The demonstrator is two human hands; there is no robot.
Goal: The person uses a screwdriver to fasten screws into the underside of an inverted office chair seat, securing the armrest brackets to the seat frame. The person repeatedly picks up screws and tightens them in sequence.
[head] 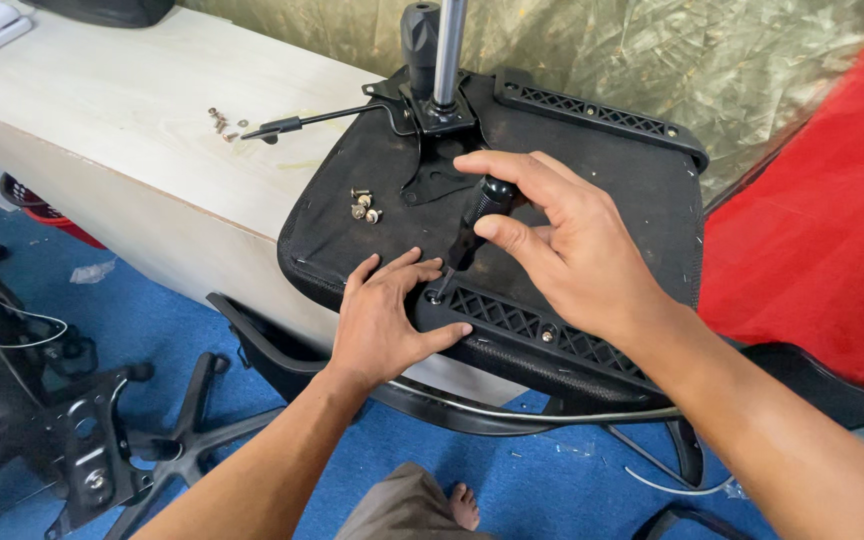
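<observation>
An upturned black chair seat (602, 180) lies over the edge of a pale wooden table (122, 130). My right hand (562, 240) grips the black handle of a screwdriver (474, 225), whose tip meets the near plastic armrest bracket (532, 325) of the seat. Pressed flat on the seat beside that bracket's left end, my left hand (387, 315) has its fingers spread close to the screwdriver tip. Three loose screws (363, 205) rest on the seat fabric to the left of the hands.
A metal gas-lift column (447, 50) and a lever (302, 122) rise from the seat's mechanism plate. More screws (224, 124) lie on the table. On the blue floor sit a black star base (182, 440) and chair parts (12, 400); my bare foot (462, 505) is below. Red fabric (822, 220) is at right.
</observation>
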